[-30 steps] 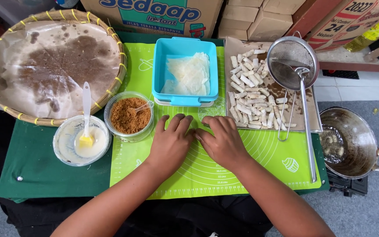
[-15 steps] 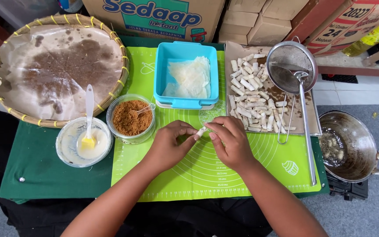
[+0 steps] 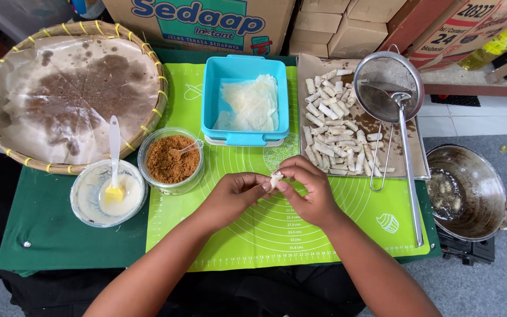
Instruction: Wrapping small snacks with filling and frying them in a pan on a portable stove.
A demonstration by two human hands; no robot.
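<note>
Both forearms are bare — no sleeves, watch or bracelet; the left hand (image 3: 233, 196) and right hand (image 3: 307, 191) wear no rings — fingers (image 3: 263, 183) ungloved.

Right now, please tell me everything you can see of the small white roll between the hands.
The small white roll is a short, pale piece that looks like thin folded wrapper dough. The left hand and the right hand pinch it together at their fingertips, lifted just above the green mat. The fingers hide most of it.
</note>
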